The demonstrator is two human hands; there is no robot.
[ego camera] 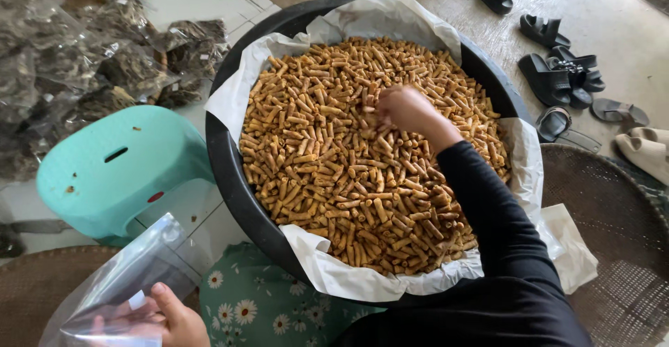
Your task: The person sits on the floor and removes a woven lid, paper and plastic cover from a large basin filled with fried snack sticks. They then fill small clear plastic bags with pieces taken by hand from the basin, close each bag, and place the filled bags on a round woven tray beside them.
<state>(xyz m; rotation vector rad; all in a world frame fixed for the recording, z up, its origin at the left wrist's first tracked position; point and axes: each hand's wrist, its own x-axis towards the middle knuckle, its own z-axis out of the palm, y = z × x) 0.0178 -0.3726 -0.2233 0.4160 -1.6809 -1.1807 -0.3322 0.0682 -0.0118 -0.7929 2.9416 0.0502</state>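
The right hand [406,110] buries its fingertips among golden roll snacks [327,159], hiding any grasp. The left hand [175,321] and its clear plastic bag [122,288] are cut by the bottom edge; bagged dark goods [83,68] stay indistinct.

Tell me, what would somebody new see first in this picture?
First comes the big round black tub in the middle, lined with white paper and heaped with small golden-brown rolled snack sticks. The right hand in a black sleeve reaches into the heap. At lower left the left hand holds a clear plastic bag, next to a turquoise plastic stool.
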